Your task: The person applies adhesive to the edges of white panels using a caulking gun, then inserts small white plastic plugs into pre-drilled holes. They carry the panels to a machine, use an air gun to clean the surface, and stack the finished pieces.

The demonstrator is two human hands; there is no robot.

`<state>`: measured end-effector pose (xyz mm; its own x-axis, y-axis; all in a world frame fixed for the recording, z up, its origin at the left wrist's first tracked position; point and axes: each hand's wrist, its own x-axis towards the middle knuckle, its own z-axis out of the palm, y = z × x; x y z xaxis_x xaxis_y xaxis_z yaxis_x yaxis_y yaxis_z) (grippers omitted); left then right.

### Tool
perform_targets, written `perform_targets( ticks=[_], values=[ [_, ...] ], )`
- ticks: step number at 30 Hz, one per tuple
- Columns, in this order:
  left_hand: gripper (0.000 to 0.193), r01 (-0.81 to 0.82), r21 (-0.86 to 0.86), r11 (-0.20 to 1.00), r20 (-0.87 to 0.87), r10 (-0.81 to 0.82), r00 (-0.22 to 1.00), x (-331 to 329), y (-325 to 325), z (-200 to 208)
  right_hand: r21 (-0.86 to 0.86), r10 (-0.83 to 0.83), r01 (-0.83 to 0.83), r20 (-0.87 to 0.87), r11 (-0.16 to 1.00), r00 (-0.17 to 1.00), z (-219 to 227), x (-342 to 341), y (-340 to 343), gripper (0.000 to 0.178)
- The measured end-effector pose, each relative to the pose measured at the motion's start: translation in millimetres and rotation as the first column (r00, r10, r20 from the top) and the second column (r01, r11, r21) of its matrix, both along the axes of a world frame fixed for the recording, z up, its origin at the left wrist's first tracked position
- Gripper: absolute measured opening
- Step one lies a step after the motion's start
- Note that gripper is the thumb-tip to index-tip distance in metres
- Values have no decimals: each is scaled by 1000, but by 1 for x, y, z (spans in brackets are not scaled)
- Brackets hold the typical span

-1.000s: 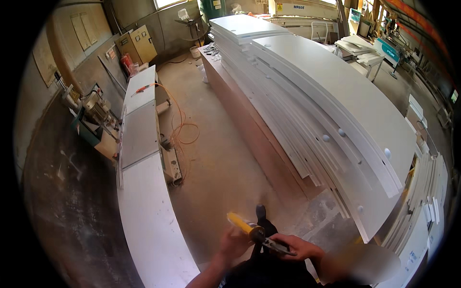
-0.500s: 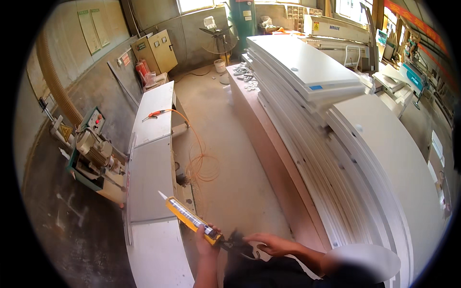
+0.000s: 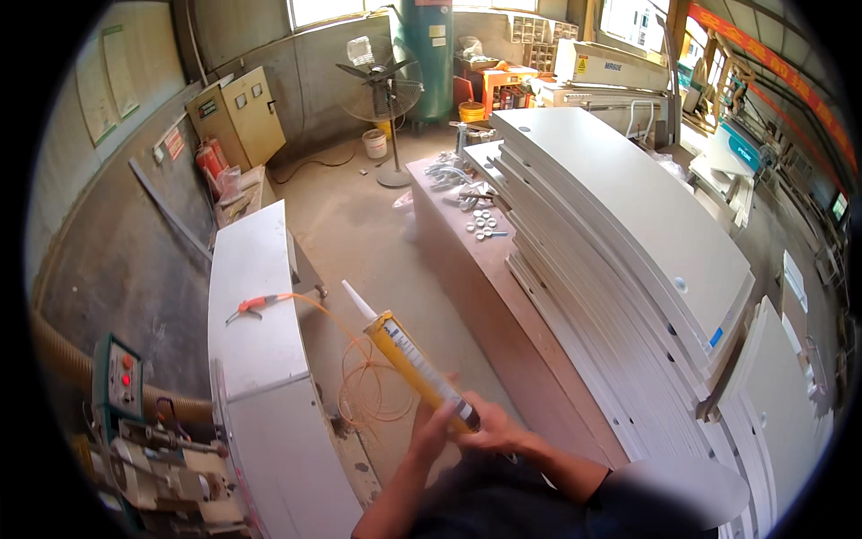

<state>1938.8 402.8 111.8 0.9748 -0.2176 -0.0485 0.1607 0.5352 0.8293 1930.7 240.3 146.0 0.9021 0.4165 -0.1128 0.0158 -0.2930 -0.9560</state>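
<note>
A yellow caulking gun (image 3: 406,361) is held in front of me, loaded with a cartridge whose white tapered nozzle (image 3: 359,300) points up and to the left. My left hand (image 3: 431,435) is closed around the gun's body near its rear. Against the back end of the frame, my right hand (image 3: 496,429) is closed too, with its fingers wrapped round that part. The handle and trigger are mostly hidden by my hands and dark clothing.
White panels (image 3: 620,211) are stacked high on the right, beside a pinkish bench (image 3: 449,238) with small metal parts. Left, an orange air gun (image 3: 259,303) lies on a white bench (image 3: 256,355); its orange hose (image 3: 373,400) coils on the floor. A machine (image 3: 166,472) stands lower left.
The caulking gun has moved right and tilted more steeply upward. My right hand, apart from the barrel before, now grips its rear beside my left. The view has turned right and forward.
</note>
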Motion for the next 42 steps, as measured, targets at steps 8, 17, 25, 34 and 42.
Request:
perform_targets(
  ticks=[8,17,25,34,42],
  values=[
    [38,-144,333,932,-25,161,987,245,115,-89,-138,-381,387,69,912,922,-84,314,9,61],
    [40,-258,617,744,-328,540,775,376,248,-118,-295,-801,828,240,477,548,-171,600,-13,58],
    [34,-81,483,872,-391,298,871,653,235,-121,-397,-922,899,245,186,299,-187,716,-37,60],
    [30,298,535,790,-317,-140,938,938,248,-91,-576,-958,800,286,-167,5,-196,755,-57,71],
    [26,441,534,721,-369,-271,889,1046,190,-90,-591,-946,774,324,-226,-28,-194,779,-91,48]
  ],
)
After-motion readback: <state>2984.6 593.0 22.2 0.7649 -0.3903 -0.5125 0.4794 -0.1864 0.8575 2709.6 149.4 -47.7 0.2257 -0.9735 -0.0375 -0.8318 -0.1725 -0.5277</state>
